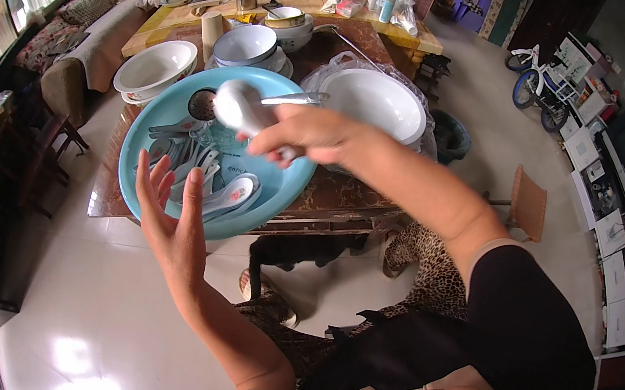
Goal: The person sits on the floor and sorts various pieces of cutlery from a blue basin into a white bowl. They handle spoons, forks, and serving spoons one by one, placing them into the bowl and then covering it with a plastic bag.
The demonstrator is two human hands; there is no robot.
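A white ceramic soup spoon [238,105], blurred by motion, is in the grip of my right hand [305,134] above the light blue plastic basin [288,196]. Fingers spread and holding nothing, my left hand [174,218] hovers over the basin's near left side. Inside lie several white ceramic spoons [234,192], some with a red flower print, heaped around the middle and left. A dark perforated ladle head [203,104] rests towards the back. Behind my right hand a shiny metal handle [296,98] reaches over the right rim; what it belongs to is hidden.
Right of the basin, a large white bowl [375,104] sits on clear plastic. White bowls [155,69] and a blue-rimmed bowl [244,45] stand behind. A black animal [303,249] is under the brown table [343,193], near my feet. A small stool [526,202] stands right.
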